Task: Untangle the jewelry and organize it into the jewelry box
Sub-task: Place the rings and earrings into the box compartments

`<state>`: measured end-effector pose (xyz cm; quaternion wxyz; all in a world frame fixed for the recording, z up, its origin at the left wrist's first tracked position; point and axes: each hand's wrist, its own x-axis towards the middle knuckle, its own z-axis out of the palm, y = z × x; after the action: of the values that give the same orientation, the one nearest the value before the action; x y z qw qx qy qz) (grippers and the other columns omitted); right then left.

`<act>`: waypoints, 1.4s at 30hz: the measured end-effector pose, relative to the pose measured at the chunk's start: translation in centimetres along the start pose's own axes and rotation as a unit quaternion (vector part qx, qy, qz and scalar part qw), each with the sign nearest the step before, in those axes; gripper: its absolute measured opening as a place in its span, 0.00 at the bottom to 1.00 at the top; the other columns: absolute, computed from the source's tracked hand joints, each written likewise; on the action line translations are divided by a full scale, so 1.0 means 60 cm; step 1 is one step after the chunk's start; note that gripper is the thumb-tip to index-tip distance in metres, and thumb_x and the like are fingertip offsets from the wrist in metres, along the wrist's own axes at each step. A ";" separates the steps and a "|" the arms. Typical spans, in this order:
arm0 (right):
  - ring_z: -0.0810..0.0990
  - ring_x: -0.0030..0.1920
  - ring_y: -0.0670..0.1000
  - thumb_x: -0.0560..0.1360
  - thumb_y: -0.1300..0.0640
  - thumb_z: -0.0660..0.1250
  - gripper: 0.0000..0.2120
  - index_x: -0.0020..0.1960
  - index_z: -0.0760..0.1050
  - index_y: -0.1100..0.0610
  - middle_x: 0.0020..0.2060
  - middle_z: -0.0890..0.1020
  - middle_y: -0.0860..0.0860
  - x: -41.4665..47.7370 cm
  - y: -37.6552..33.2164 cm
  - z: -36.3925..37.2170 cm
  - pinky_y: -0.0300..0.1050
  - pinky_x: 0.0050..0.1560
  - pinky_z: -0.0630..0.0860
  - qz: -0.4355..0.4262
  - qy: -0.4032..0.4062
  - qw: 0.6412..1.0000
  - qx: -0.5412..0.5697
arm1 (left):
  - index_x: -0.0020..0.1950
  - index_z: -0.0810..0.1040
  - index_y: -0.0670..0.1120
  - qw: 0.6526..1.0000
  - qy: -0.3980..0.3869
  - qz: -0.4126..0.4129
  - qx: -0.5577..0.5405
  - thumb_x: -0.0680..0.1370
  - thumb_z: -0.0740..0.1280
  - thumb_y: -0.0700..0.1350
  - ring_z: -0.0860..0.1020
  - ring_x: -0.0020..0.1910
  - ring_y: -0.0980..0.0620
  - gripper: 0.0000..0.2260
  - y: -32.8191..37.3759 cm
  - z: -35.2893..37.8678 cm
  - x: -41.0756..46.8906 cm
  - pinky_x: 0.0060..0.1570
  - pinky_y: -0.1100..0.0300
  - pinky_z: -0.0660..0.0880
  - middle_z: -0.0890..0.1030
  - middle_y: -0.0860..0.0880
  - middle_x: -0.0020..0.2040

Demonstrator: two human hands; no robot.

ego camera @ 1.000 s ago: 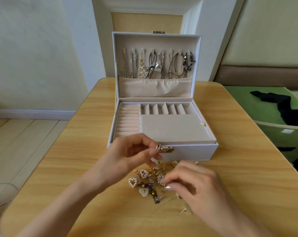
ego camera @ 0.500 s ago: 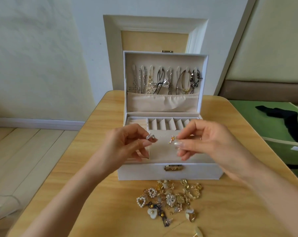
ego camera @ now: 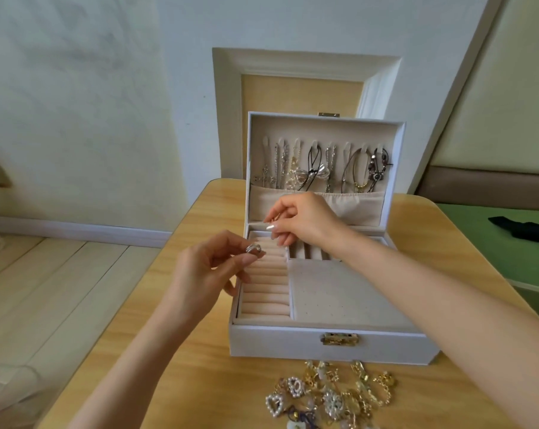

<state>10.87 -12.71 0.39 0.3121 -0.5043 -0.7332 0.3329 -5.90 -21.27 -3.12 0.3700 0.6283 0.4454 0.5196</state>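
Presently, the left hand (ego camera: 200, 267) pinches a silver ring (ego camera: 253, 249) between thumb and forefinger above the ring rolls (ego camera: 266, 286) of the open jewelry box (ego camera: 277, 345). The right hand (ego camera: 308, 221) pinches a small gold piece (ego camera: 273, 217) over the rolls' far end. Tangled jewelry (ego camera: 333, 394) lies on the table (ego camera: 200, 366), just before the box front. Necklaces (ego camera: 321, 168) hang inside the lid (ego camera: 324, 128).

place: home room | cues: wooden table (ego camera: 212, 212), plank floor (ego camera: 61, 289), green chair (ego camera: 494, 243)
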 end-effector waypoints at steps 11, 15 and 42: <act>0.76 0.26 0.36 0.68 0.69 0.73 0.04 0.40 0.83 0.62 0.29 0.79 0.47 0.023 0.003 0.008 0.28 0.31 0.71 -0.043 -0.015 0.995 -0.085 | 0.41 0.81 0.48 0.994 0.035 0.005 0.106 0.73 0.71 0.39 0.74 0.32 0.61 0.04 -0.016 -0.003 0.009 0.27 0.65 0.71 0.79 0.54 0.33; 0.77 0.31 0.41 0.68 0.73 0.70 0.08 0.40 0.83 0.62 0.29 0.79 0.47 0.026 0.000 0.009 0.32 0.35 0.76 -0.059 -0.034 0.989 -0.131 | 0.41 0.81 0.48 0.994 0.030 0.004 0.101 0.72 0.72 0.39 0.74 0.33 0.60 0.04 -0.020 -0.001 0.013 0.27 0.66 0.71 0.80 0.51 0.34; 0.70 0.33 0.42 0.68 0.56 0.75 0.04 0.39 0.81 0.50 0.35 0.78 0.44 -0.025 0.007 -0.003 0.43 0.38 0.69 -0.132 0.003 0.985 -0.109 | 0.50 0.80 0.54 0.984 0.098 0.033 0.144 0.73 0.71 0.46 0.76 0.38 0.59 0.07 -0.024 0.011 0.016 0.36 0.61 0.73 0.82 0.61 0.43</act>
<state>11.70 -14.00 -0.03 0.2984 -0.4351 -0.8241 0.2060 -5.43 -19.89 -4.26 0.2128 0.6354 0.5291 0.5205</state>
